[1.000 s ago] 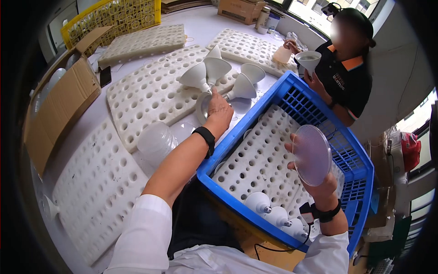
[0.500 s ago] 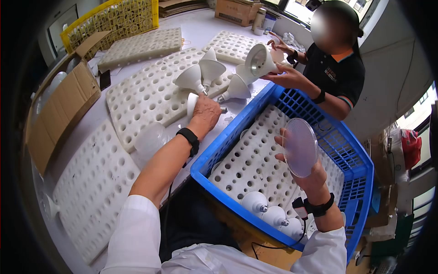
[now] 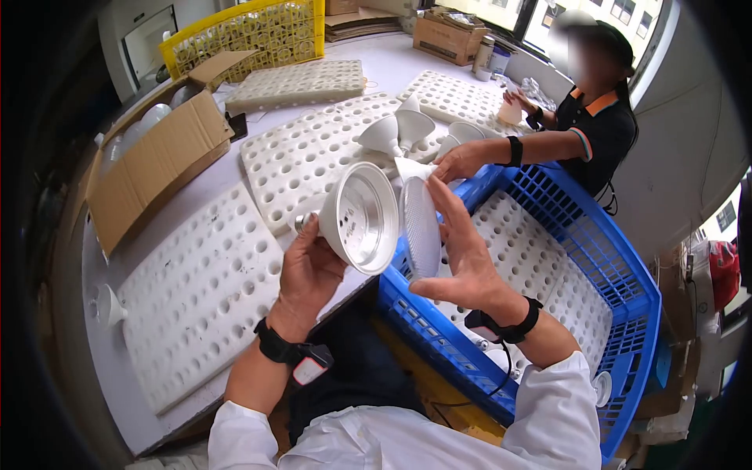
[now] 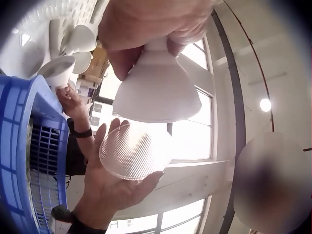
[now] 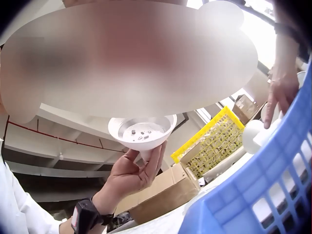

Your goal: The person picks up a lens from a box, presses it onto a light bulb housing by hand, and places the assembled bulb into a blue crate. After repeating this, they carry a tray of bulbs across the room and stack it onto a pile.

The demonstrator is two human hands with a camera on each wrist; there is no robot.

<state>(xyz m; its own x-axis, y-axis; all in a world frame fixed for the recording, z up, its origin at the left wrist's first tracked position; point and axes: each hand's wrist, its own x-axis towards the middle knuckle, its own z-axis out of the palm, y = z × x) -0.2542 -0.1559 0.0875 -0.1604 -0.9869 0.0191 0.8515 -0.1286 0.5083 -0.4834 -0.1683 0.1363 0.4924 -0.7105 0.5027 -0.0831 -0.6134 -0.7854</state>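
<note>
White and cone-shaped, the lamp shell [image 3: 362, 219] is held up near the worktop [image 3: 117, 392] edge, its wide mouth turned toward the ridged disc [image 3: 421, 229], a translucent round just beside it. The left hand [image 3: 309, 270] pinches the shell's narrow neck between thumb and fingers. The right hand [image 3: 474, 270] carries the disc against straight, spread fingers, its thumb lying near the lower edge. Whether the two rims touch, I cannot tell.

Of the pair, the disc seems likelier to be lost: propped rather than gripped all round, it could slide away if the palm tips, and might strike the blue crate [image 3: 427, 337] close below. The neck offers little to hold, so a knock on the broad rim could swing the shell, and a misplaced disc edge might scuff the small dark parts inside it.

Beyond the disc, another person's hand [image 3: 462, 160] reaches over the crate's far edge; that arm hems in the space ahead and could be bumped. The crate wall limits any lowering of the right hand, and a holed foam slab [image 3: 576, 290] lies inside. More white shells [image 3: 381, 135] cluster farther back on the worktop. Outermost stand a cardboard box [image 3: 160, 164] and a yellow crate [image 3: 313, 31].
</note>
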